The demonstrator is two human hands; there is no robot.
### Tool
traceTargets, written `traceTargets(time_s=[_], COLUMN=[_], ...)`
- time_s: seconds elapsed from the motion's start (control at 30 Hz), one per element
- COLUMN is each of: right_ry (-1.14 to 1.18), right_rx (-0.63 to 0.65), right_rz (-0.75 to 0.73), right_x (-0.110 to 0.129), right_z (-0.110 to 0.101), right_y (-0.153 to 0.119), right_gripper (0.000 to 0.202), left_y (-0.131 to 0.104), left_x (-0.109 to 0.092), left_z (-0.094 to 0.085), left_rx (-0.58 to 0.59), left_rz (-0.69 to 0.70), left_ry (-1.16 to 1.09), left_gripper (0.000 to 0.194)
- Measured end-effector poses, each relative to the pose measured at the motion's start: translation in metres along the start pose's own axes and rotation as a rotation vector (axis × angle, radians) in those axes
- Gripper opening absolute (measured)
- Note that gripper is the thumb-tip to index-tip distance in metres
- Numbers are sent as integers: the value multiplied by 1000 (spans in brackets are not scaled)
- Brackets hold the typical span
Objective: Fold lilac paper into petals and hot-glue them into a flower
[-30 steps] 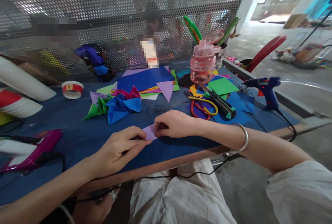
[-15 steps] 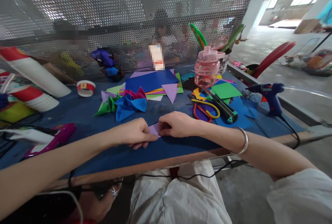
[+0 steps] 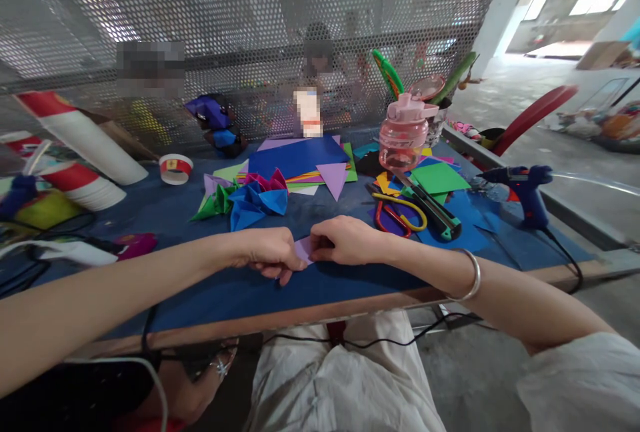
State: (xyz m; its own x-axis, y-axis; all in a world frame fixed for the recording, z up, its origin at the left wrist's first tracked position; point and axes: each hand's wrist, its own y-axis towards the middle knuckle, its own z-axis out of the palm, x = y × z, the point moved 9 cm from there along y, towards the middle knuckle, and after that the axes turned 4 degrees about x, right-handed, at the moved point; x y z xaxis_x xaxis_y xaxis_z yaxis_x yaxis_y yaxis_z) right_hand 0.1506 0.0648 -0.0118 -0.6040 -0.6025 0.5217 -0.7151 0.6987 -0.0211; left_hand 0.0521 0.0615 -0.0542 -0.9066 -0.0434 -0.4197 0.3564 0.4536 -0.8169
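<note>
A small piece of light purple paper [image 3: 303, 250] lies between my hands near the table's front edge. My left hand [image 3: 277, 253] pinches its left side, fingers curled. On the right side, the bent fingers of my right hand [image 3: 337, 240] grip the same paper, hiding part of it. Just beyond, folded blue paper [image 3: 257, 202], green paper [image 3: 220, 200] and pink paper [image 3: 274, 182] shapes sit together. A light purple triangle [image 3: 333, 179] rests on the front of a stack of coloured sheets [image 3: 300, 156].
Scissors [image 3: 400, 211], a cutter [image 3: 435, 209], a pink bottle [image 3: 404, 132] and a blue glue gun [image 3: 530, 193] are on the right. Paper cups [image 3: 85, 185] and a tape-like ring [image 3: 175, 169] stand left. A mesh panel [image 3: 250, 32] rises behind. Another person's hand shows below the table.
The view has shifted slightly, so most things appear a little further right. Both hands stay on the purple paper, with my left fingers bent slightly differently.
</note>
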Motion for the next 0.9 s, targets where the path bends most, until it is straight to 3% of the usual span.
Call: traceTargets(time_s=[0.9], right_ry=[24], right_rx=[-1], right_rz=[37], right_x=[-1], right_z=[-2], right_y=[0], right_gripper=[12], left_y=[-15], left_x=[48], left_z=[2], left_rx=[27], left_rz=[-35], left_ry=[-62], left_gripper=[45])
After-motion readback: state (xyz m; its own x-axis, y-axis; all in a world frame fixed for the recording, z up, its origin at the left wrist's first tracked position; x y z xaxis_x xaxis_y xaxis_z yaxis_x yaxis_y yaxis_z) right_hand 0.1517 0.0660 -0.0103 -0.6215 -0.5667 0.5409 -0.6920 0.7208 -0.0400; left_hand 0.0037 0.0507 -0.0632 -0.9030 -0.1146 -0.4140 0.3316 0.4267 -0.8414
